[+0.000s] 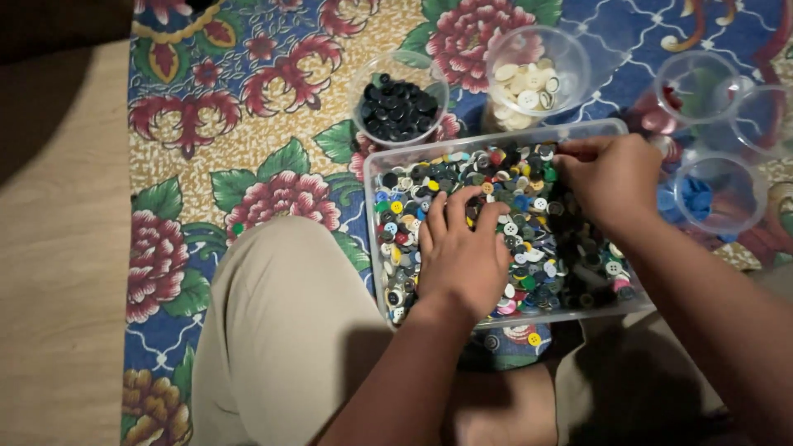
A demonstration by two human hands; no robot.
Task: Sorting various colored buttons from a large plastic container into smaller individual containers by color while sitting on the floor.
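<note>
A clear rectangular tray (373, 165) heaped with mixed buttons (529, 239) lies on the flowered mat (248, 140), its long axis running left to right and tilted slightly, its right end nearer the mat's far edge. The left hand (460, 248) rests palm down on the heap, fingers spread and pointing away. The right hand (610, 177) curls at the tray's far right corner, fingertips pinched; what they hold is hidden. Beyond the far rim stand a cup of black buttons (399, 107) and a cup of white buttons (529, 87)
</note>
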